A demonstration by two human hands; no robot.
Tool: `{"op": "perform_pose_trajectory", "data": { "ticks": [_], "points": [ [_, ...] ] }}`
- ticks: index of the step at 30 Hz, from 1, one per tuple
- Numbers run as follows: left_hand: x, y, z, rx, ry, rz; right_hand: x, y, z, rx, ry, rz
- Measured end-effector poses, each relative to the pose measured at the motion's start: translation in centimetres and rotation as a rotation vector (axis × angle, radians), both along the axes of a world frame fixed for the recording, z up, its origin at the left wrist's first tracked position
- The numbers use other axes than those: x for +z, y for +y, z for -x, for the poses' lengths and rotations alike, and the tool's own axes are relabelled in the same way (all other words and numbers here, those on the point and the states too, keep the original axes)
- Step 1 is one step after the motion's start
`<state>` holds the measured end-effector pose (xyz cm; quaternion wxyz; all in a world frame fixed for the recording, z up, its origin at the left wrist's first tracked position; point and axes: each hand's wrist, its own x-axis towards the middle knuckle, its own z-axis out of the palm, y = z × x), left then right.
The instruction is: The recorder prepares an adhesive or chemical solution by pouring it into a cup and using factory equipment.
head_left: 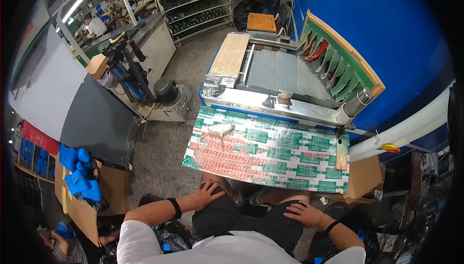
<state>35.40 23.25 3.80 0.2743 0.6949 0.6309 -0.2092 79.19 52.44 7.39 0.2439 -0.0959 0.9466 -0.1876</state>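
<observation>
My left hand rests on my left thigh, its fingers spread over the dark shorts. On the other thigh lies my right hand, fingers stretched out and apart. Neither hand holds anything. Just ahead of my knees is a tabletop covered in green, red and white printed sheeting under a shiny clear film. A crumpled white piece, perhaps cloth, lies on its far left part. A phone-like slab lies at its right end.
Beyond the tabletop stands a flat-bed machine beside a green rack of pockets. At left, a cardboard box stands by blue bundles. A motor unit and wire shelving stand farther off. Several people are in view.
</observation>
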Motion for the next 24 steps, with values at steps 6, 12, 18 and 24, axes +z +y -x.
{"op": "perform_pose_trajectory", "data": {
  "ticks": [6, 12, 18, 24],
  "points": [
    [0.5, 0.5, -0.1, -0.003, 0.002, 0.033, 0.0, -0.1, -0.2, -0.031, 0.067, -0.006],
    [0.5, 0.6, -0.1, 0.008, 0.008, 0.068, 0.4, -0.1, -0.1, -0.033, -0.013, 0.019],
    [0.7, 0.8, -0.2, 0.009, 0.02, 0.066, 0.5, 0.0, 0.0, -0.037, -0.029, 0.024],
    [-0.1, 0.5, 0.2, 0.028, -0.011, 0.045, 0.5, 0.0, 0.2, -0.029, -0.032, 0.004]
  ]
}}
